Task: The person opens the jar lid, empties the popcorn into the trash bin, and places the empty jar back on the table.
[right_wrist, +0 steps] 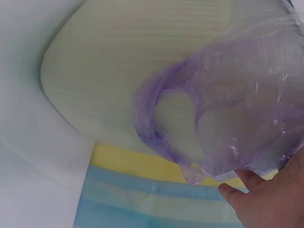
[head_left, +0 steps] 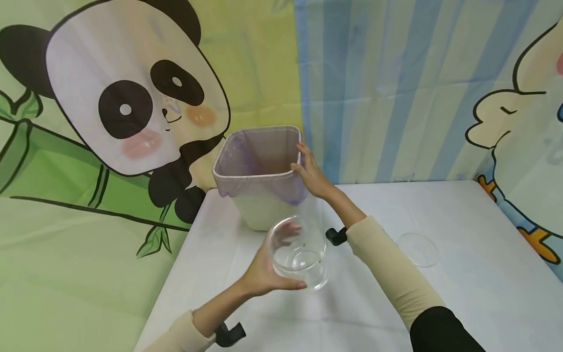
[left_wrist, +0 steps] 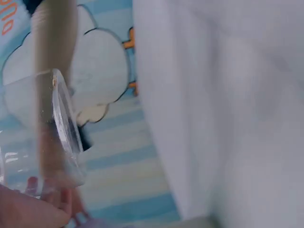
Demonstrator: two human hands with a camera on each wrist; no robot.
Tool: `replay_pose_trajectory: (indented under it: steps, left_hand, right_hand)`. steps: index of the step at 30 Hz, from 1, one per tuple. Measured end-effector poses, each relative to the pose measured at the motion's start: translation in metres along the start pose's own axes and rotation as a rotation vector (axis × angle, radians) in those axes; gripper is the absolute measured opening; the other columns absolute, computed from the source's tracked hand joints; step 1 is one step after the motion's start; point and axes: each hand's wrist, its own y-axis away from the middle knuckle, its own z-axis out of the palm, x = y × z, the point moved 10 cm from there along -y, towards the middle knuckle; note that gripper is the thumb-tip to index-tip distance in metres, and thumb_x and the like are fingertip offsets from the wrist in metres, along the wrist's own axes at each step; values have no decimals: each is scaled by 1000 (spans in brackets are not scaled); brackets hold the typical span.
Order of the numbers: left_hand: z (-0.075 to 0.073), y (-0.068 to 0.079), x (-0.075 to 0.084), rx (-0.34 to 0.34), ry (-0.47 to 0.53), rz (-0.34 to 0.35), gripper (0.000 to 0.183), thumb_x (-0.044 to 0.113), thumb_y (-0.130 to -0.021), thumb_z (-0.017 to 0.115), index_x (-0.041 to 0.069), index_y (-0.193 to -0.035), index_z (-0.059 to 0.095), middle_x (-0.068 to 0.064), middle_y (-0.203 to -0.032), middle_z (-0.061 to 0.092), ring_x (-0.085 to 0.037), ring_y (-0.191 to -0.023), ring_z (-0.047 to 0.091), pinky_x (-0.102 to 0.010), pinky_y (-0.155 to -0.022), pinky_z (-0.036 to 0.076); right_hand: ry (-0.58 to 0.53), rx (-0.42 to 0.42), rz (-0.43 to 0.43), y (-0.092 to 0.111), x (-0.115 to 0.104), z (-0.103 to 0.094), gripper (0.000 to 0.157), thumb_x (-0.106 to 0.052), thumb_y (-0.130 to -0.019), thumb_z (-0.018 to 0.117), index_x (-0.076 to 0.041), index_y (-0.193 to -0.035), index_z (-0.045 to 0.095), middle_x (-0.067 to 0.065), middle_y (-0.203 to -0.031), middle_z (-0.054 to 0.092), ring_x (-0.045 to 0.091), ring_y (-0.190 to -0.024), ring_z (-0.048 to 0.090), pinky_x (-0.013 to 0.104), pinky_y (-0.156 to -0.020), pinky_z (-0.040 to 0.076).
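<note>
My left hand grips a clear, see-through jar from its left side, with the thumb low along it. The jar is tilted, its round mouth toward me, and a few small brownish specks cling to its wall. Behind it stands a pale trash bin lined with a translucent purple bag. My right hand holds the bin's right rim, fingers around the edge. In the right wrist view, the bag's loop handle hangs down the outside of the bin. The bin's bottom is hidden.
A thin clear round lid or ring lies on the white-covered table, right of the right forearm. Printed cloth hangs behind, with a panda at left and blue stripes at right. The bin stands near the table's back-left corner.
</note>
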Motion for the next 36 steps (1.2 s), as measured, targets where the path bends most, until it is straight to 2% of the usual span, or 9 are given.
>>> replay_pose_trajectory:
  steps: [3,6,10,14,21,27,32,36]
  left_hand:
    - [26,10,-11,-58,62,-20,108,-2,-51,86,-2,-139,23,-18,-135,41,-36,-120,42,-47,-97,36]
    - [47,21,-27,-98,100,-70,106,-3,-52,86,-2,-138,23,-17,-137,38,-33,-122,40,-52,-99,34]
    - [70,32,-56,-124,93,-132,106,1,-53,88,1,-138,24,-15,-138,38,-31,-126,37,-51,-101,32]
    - [85,38,-80,-132,60,-162,105,4,-54,88,1,-138,24,-11,-138,39,-28,-127,36,-50,-102,31]
    - [94,46,-106,-122,67,-220,106,4,-54,88,5,-138,24,-6,-139,38,-24,-128,34,-52,-103,29]
    - [97,49,-123,-109,61,-217,110,7,-53,89,14,-140,23,-12,-138,39,-30,-128,35,-50,-103,29]
    - [101,55,-144,-113,22,-247,125,11,-50,91,22,-144,9,-8,-141,38,-31,-128,35,-44,-106,27]
    - [102,58,-149,-122,8,-277,137,13,-48,92,23,-146,-2,-5,-142,37,-28,-129,35,-42,-106,25]
  right_hand:
    - [-6,2,7,-1,0,-1,62,-26,-97,37,-3,-145,7,12,-153,1,28,-139,3,47,-110,12]
    - [-5,9,12,-1,2,-1,60,-24,-97,38,-3,-145,8,11,-153,2,27,-139,4,47,-110,12]
    - [3,14,14,-1,3,-1,60,-24,-97,38,-3,-145,9,10,-153,3,26,-139,5,46,-110,12]
    - [2,15,20,-1,4,-2,61,-26,-97,38,-4,-145,9,8,-153,2,25,-139,4,45,-110,12]
    - [17,8,31,-1,5,-2,61,-31,-97,38,-6,-146,9,4,-154,2,23,-139,5,47,-110,14]
    - [11,15,25,-2,4,-2,62,-31,-97,38,-5,-146,10,3,-154,2,24,-139,5,47,-110,13]
    - [12,11,27,-2,4,-2,61,-30,-97,37,-6,-146,10,4,-154,2,24,-139,5,47,-110,14]
    - [15,8,25,-1,4,-1,61,-31,-97,37,-5,-146,9,4,-154,1,24,-139,4,47,-109,14]
